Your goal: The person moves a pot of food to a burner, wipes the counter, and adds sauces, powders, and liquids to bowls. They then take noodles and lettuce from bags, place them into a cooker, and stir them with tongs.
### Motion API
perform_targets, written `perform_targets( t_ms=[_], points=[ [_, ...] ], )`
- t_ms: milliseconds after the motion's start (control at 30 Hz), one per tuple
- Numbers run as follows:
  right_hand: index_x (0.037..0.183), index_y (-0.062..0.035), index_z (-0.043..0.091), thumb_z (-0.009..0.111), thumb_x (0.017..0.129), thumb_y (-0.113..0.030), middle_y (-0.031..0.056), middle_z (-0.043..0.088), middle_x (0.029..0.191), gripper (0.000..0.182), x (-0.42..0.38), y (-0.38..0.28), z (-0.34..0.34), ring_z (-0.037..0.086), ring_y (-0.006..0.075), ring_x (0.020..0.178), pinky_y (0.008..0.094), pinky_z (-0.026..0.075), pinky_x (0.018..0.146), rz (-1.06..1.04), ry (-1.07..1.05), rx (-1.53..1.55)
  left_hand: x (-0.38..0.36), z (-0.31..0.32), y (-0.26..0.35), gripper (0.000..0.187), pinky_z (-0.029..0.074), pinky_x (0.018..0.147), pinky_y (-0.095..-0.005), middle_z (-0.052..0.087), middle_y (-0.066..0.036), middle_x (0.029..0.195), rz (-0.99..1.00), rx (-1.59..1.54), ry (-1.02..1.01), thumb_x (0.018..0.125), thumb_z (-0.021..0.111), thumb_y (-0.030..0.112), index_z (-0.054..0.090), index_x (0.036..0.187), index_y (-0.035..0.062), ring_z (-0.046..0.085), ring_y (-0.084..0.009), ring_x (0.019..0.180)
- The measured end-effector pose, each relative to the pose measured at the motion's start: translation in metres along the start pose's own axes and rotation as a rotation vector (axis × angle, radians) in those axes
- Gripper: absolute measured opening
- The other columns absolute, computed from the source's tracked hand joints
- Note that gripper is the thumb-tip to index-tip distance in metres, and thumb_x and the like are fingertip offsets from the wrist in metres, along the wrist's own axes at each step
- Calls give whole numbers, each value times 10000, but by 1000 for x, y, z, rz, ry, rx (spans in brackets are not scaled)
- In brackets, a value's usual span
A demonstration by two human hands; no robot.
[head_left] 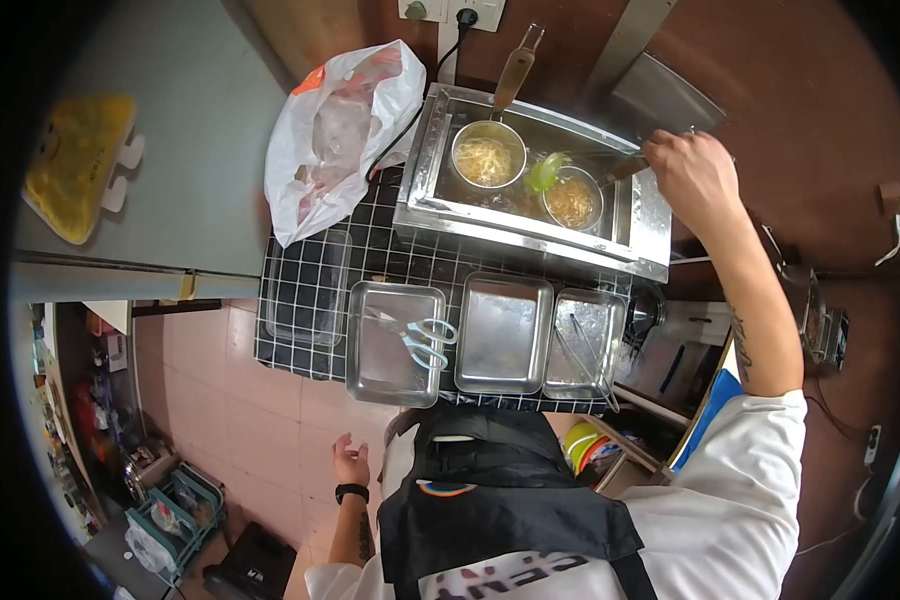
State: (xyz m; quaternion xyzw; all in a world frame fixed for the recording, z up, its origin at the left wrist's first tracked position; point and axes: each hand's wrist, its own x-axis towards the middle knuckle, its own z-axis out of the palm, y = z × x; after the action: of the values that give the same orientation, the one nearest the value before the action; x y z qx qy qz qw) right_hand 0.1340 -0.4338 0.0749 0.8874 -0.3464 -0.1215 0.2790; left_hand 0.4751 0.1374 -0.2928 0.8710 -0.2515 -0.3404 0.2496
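My right hand (pixel 698 172) is closed at the brown handle of a noodle strainer (pixel 573 200), which sits in the steel water bath of the cooker (pixel 530 232) with pale noodles in it. Something bright green (pixel 547 172) lies against that strainer's upper left rim. A second noodle strainer (pixel 489 155), also with noodles inside, stands on the left of the bath, its wooden handle leaning up past the rear rim. Low beside my body, my left hand (pixel 350 462) hangs over the floor with its fingers loosely apart and nothing in them.
Three steel trays stand in front: the left tray (pixel 395 385) has blue-handled scissors (pixel 429 343), the right tray (pixel 600 310) has metal tongs (pixel 582 352), and the middle tray (pixel 505 335) lies between. A white plastic bag (pixel 305 150) is left of the cooker.
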Motion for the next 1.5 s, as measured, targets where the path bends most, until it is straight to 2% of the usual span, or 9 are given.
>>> perform_targets(
  t_ms=[267,367,567,700,833,900,1067,1267,1500],
  points=[
    [929,-95,703,609,842,-123,86,691,915,132,-94,-13,-28,677,314,795,415,538,705,309,84,297,29,-12,26,387,528,688,-331,577,-153,1117,78,23,-51,851,702,123,573,1198,12,635,-245,795],
    [902,-99,708,631,814,-84,106,670,810,118,-134,-45,-40,671,311,731,410,536,669,336,-88,454,33,-9,20,386,530,695,-339,577,-148,1120,47,-33,-66,851,703,131,574,1194,10,644,-245,810],
    [851,-119,736,552,809,-99,140,714,812,190,-181,-172,76,699,306,720,426,553,708,260,-617,583,25,-13,26,407,536,715,-360,582,-150,1138,37,97,-103,839,711,146,588,1211,33,661,-248,818],
    [841,-96,707,544,808,-133,129,715,813,170,-202,-219,121,702,295,736,409,547,686,232,-577,580,25,-16,36,393,537,715,-359,596,-143,1117,11,104,-113,836,716,154,601,1193,35,660,-248,811],
    [911,-128,734,562,814,-133,107,724,901,197,-174,-148,40,714,279,798,408,561,745,240,-620,615,25,-14,25,398,536,711,-357,611,-139,1082,-1,35,-87,830,727,156,605,1189,34,656,-251,803],
    [995,-127,739,652,795,-124,98,713,887,218,-152,-100,-5,699,284,770,396,555,704,282,-357,683,18,-14,21,402,535,708,-355,613,-137,1073,-15,31,-92,827,731,155,605,1189,33,654,-251,801],
    [899,-75,694,598,786,-62,79,646,820,149,-60,-40,1,664,272,783,414,517,708,145,120,339,6,-3,9,396,537,706,-346,608,-137,1065,-55,37,-78,819,735,147,608,1177,36,653,-249,805],
    [758,-157,728,671,814,-140,9,729,821,83,59,-88,42,717,199,830,328,545,653,-330,-322,32,-9,0,0,401,539,712,-341,607,-128,1070,-96,-2,-62,813,740,143,606,1180,57,653,-239,812],
    [800,-175,738,656,788,-116,11,720,805,101,39,-57,11,711,196,794,331,551,650,-267,-229,4,-15,3,-29,388,548,680,-327,597,-119,1057,-70,-53,-38,810,748,153,611,1162,63,649,-228,763]
  ],
)
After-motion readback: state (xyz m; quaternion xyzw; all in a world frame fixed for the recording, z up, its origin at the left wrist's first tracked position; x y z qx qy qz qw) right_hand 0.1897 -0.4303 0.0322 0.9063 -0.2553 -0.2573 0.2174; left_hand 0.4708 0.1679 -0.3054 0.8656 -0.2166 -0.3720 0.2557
